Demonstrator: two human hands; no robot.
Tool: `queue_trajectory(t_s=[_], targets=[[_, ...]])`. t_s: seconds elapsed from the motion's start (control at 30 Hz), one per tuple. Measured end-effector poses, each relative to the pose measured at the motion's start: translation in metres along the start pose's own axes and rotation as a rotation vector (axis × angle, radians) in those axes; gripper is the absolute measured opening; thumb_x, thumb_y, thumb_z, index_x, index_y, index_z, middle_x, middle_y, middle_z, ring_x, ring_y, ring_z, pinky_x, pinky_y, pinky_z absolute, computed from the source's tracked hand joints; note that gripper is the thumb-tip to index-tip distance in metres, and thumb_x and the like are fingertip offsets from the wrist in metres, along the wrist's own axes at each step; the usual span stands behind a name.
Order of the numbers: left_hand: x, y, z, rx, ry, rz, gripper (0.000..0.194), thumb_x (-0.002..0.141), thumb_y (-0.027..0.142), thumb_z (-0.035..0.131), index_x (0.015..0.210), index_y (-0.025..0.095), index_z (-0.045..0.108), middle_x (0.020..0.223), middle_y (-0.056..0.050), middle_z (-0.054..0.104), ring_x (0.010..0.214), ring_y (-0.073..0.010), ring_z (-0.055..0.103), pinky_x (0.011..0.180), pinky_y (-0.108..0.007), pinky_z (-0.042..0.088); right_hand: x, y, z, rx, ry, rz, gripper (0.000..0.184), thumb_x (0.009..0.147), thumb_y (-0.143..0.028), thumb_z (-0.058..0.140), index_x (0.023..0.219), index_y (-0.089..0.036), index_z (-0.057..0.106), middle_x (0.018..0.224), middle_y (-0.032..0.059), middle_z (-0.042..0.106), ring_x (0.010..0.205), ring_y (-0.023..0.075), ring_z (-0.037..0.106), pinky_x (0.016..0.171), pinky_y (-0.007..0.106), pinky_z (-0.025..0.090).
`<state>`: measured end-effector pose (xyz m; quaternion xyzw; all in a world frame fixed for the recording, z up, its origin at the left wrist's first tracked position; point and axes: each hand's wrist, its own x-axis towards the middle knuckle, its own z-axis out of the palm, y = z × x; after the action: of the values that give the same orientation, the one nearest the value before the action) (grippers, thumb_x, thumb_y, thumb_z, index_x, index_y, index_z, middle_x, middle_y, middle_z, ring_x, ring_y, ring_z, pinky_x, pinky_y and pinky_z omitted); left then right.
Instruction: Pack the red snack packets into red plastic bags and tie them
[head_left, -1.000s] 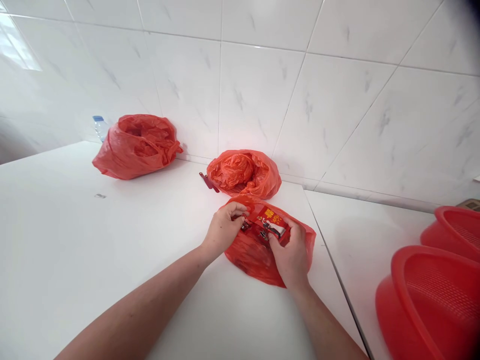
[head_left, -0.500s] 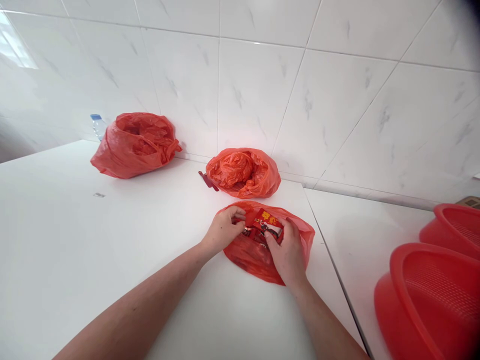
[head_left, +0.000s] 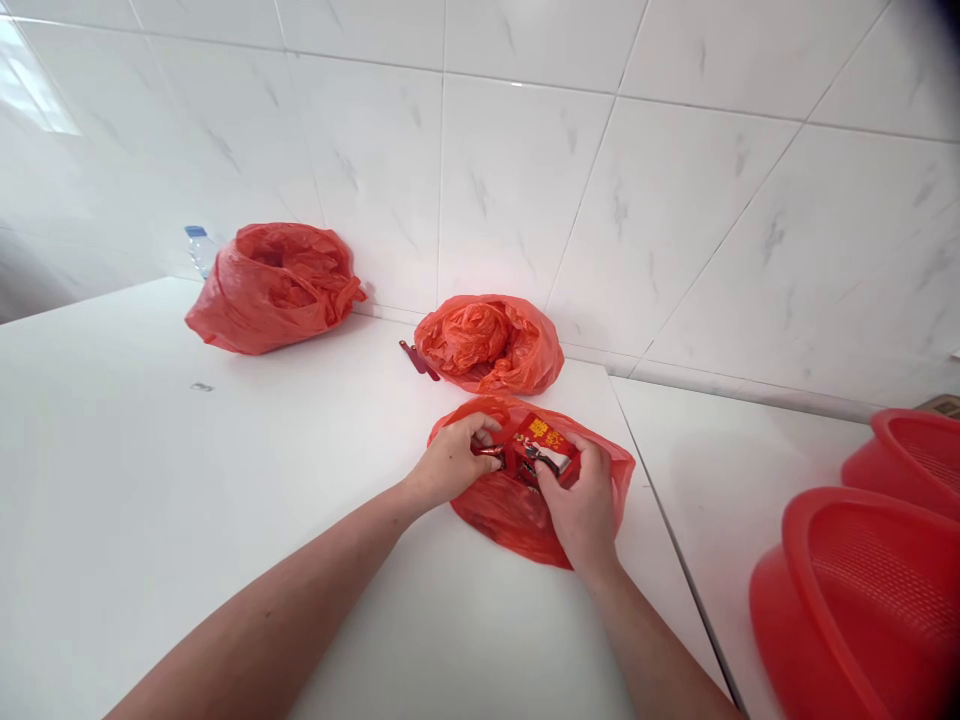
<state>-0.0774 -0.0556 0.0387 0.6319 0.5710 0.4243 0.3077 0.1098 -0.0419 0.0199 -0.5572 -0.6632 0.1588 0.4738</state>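
A red plastic bag (head_left: 600,475) lies on the white counter (head_left: 225,480) in front of me. A red packet with yellow print (head_left: 546,440) shows at its mouth. My left hand (head_left: 450,462) is closed, pinching the bag's left rim beside the packet. My right hand (head_left: 577,505) is closed on the packet's right end, over the bag. What else lies inside the bag is hidden.
Two more red plastic bags stand by the tiled wall, one at the far left (head_left: 274,288) and one behind my hands (head_left: 487,345). A small red tool (head_left: 417,361) lies beside the nearer one. A bottle (head_left: 199,248) peeks out at left. Two red colander baskets (head_left: 862,600) sit at right.
My hands drew slightly closer together on the bag's mouth, and the packet shifted a little between my fingers. The view barely moved.
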Motion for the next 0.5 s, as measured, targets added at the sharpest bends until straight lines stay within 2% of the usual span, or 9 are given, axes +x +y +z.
queue_trajectory(t_s=[0.3,0.5], targets=[[0.0037,0.0024,-0.0014,-0.196,0.015,-0.015,0.03,0.067,0.017,0.066,0.095,0.018,0.056,0.082,0.0,0.062,0.072,-0.0127,0.059,0.069,-0.027,0.05,0.0003,-0.0064,-0.0049,0.038,0.098,-0.013,0.042,0.076,-0.039,0.061,0.113,-0.021,0.051,0.11,0.0081,0.057,0.1,0.0238,0.053,0.087,0.039,0.046],[0.0042,-0.0014,0.0003,-0.119,0.051,0.012,0.031,0.07,0.019,0.066,0.099,0.019,0.055,0.084,0.001,0.063,0.075,-0.0132,0.06,0.072,-0.028,0.05,0.0009,-0.0054,-0.0044,0.05,0.097,0.021,0.05,0.076,-0.038,0.062,0.12,-0.02,0.048,0.117,0.0108,0.056,0.106,0.0252,0.053,0.09,0.041,0.045]])
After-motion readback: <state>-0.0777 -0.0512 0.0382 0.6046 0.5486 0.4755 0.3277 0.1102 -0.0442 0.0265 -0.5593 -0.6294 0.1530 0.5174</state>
